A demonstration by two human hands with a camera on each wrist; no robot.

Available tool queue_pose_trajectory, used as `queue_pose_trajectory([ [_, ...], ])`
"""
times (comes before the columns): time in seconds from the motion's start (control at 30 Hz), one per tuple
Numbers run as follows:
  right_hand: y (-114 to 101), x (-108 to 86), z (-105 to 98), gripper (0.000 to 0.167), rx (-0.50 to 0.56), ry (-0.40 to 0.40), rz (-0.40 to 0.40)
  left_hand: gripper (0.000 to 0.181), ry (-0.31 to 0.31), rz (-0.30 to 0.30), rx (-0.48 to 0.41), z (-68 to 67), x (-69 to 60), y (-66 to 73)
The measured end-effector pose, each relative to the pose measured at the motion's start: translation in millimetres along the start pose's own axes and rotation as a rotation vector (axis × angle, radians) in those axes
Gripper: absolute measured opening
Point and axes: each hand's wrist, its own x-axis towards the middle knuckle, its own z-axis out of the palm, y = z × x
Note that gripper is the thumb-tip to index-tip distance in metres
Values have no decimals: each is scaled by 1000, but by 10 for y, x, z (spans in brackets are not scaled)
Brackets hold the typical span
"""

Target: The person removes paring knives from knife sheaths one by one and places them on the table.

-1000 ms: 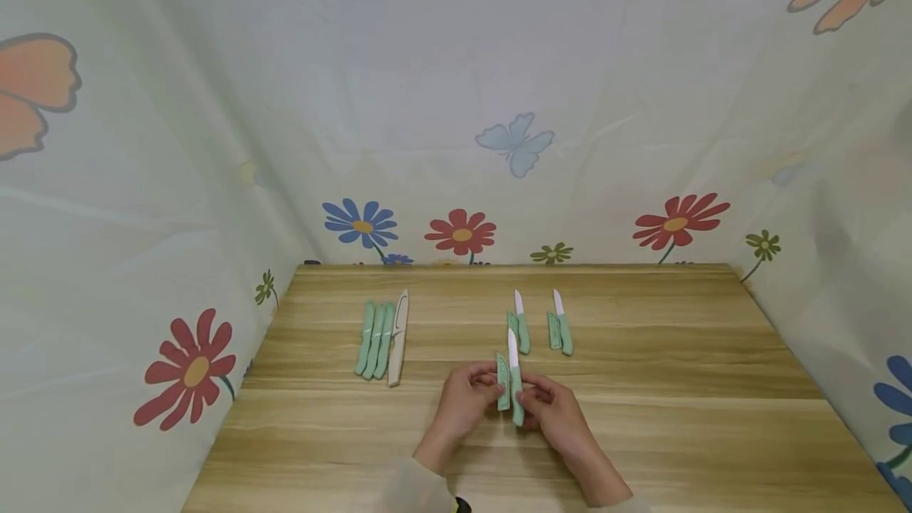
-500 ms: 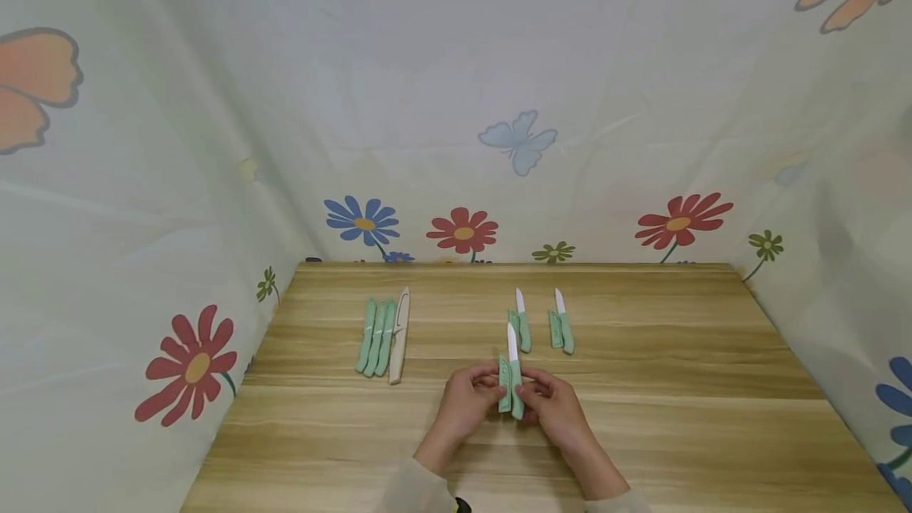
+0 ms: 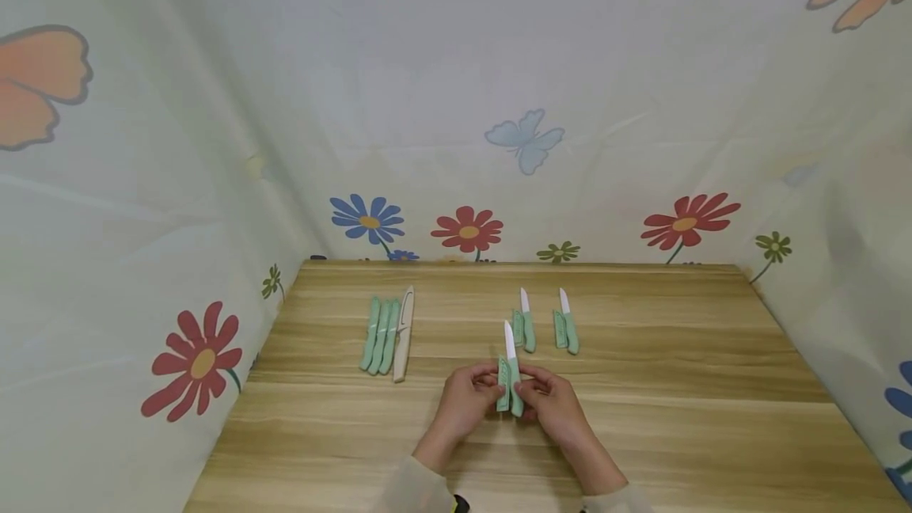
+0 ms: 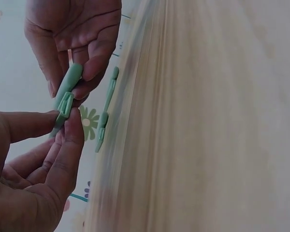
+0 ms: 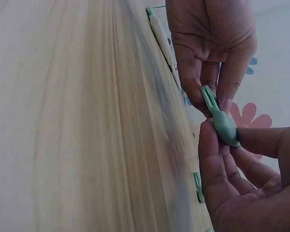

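Observation:
Low over the front middle of the table, my left hand pinches a light green knife sheath between thumb and fingers. Beside it my right hand grips the green handle of a small paring knife, its white blade bare and pointing away from me. Knife and sheath stand side by side, close together. In the left wrist view the sheath shows its slotted end. The right wrist view has the rounded handle end of the knife between my right thumb and fingers.
Behind my hands lie two more bare-bladed paring knives, each with a green sheath alongside. To the left, several sheathed green knives and a larger beige knife form a row. Flowered curtain walls enclose the wooden table.
The knife in my right hand has shifted slightly left and tilted, closing the gap to the sheath. Both hands keep their grips. The head view has turned a little.

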Motion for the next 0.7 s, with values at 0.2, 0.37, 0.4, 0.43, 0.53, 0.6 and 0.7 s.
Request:
queue_pose_trajectory([
  [0.2,30,29,24,38,30,-22,-20,34,14,-3,5,-24,-6,6],
  [0.37,47,71,60,39,17,-26,-56,35,21,-38,-35,-43,-9,-3],
  [0.4,42,77,70,39,11,-21,-59,35,28,-36,-26,-49,-7,-5],
  [0.43,39,87,82,39,6,-15,-61,35,37,-32,-11,-53,-2,-10],
  [0.53,21,113,115,39,-5,6,-66,34,75,-25,49,-67,23,-24],
  [0.6,5,129,135,39,-8,24,-60,34,102,-25,95,-77,42,-27],
  [0.7,-20,146,163,43,-25,35,-59,34,131,-26,148,-98,73,-35],
])
